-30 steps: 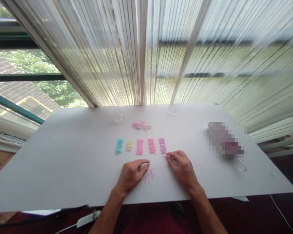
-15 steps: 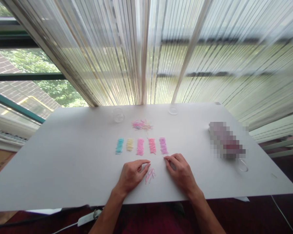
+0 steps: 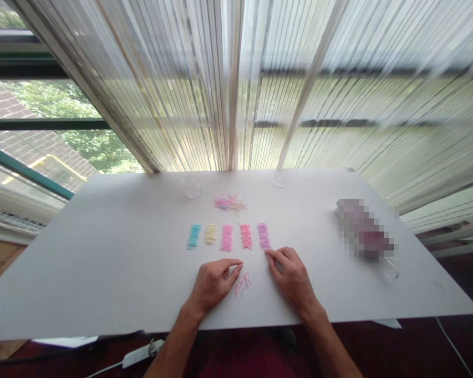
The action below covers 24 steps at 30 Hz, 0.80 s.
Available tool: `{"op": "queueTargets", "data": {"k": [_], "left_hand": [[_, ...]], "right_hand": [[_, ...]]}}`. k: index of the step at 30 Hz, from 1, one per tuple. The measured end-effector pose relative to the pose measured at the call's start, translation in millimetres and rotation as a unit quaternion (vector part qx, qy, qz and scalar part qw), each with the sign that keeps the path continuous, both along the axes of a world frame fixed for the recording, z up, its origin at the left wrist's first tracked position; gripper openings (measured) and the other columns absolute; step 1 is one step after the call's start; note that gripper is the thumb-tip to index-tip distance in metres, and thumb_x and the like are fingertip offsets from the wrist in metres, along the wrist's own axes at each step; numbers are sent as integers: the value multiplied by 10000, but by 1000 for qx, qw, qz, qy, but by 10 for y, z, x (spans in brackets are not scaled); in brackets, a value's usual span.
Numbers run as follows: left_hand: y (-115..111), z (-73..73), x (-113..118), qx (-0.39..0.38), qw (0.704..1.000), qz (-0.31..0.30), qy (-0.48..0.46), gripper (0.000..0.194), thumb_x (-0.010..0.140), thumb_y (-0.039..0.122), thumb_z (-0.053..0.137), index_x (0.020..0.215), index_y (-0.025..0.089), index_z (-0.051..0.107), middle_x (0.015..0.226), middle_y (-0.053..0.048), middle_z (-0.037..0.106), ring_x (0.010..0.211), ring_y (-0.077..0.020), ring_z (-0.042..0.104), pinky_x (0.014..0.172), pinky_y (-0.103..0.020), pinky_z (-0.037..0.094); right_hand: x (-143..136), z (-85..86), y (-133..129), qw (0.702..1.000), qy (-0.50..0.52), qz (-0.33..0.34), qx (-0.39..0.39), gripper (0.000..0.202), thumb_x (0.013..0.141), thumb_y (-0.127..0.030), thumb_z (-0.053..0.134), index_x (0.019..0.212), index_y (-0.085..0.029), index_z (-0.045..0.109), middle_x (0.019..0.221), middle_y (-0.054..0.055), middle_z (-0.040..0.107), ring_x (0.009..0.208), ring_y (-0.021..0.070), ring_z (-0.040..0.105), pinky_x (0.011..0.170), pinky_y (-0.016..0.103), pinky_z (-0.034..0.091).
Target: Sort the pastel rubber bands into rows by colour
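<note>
My right hand (image 3: 291,275) is closed in a pinch, its fingertips at the near end of a purple row (image 3: 264,236) of small thin pieces. Whatever lies between those fingers is too small to make out. Thumb and forefinger of my left hand (image 3: 215,283) come together just above a loose pile of pink and pale looped pieces (image 3: 243,284); a held piece cannot be made out. Left of the purple row lie a coral-pink row (image 3: 246,237), a pink row (image 3: 226,238), a shorter yellow row (image 3: 210,234) and a turquoise row (image 3: 193,237).
A mixed heap of coloured pieces (image 3: 229,202) lies behind the rows on the white table (image 3: 102,262). Farther back stand a clear container (image 3: 191,187) and a clear round lid or dish (image 3: 279,180). At right is a blurred-out pouch-like object (image 3: 364,228) with a loop.
My right fingertips have shifted slightly up to the near end of the purple row. My left hand holds its place, and the view has tilted a little.
</note>
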<state>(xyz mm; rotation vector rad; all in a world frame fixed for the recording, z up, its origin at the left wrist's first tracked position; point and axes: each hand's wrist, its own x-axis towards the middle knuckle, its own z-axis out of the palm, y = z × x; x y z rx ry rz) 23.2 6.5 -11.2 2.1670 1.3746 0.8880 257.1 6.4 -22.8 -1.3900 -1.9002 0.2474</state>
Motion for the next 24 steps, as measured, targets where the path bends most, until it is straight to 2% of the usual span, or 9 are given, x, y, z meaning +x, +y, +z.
{"op": "queueTargets", "data": {"k": [8, 12, 18, 24], "left_hand": [[-96, 87, -64, -29, 999, -24, -33, 233, 983, 330, 591, 1002, 199, 784, 688, 4, 736, 512, -108, 524, 538, -205, 440], [-154, 155, -145, -37, 999, -23, -2, 242, 985, 324, 572, 993, 204, 783, 766, -9, 773, 543, -113, 574, 573, -208, 465], [-213, 177, -211, -41, 999, 5, 28, 253, 981, 325, 562, 975, 216, 791, 685, 3, 741, 529, -121, 575, 571, -208, 469], [-227, 201, -209, -47, 998, -2, 36, 233, 971, 305, 573, 980, 223, 790, 714, 7, 757, 542, -124, 590, 575, -212, 459]], "right_hand": [[-12, 13, -5, 1000, -4, -4, 10, 191, 1000, -199, 537, 1059, -209, 719, 825, 53, 632, 803, 222, 620, 732, 356, 555], [-10, 21, -11, 1000, -3, 4, 8, 194, 995, -198, 537, 1058, -214, 720, 835, 55, 642, 815, 224, 623, 736, 357, 555], [-12, 17, -1, 1000, -13, 9, 4, 223, 981, -168, 534, 1101, -212, 717, 831, 56, 630, 809, 231, 620, 722, 370, 557], [-8, 18, -15, 1000, -3, 10, 8, 205, 982, -168, 538, 1077, -221, 711, 837, 55, 636, 819, 231, 623, 734, 371, 555]]}}
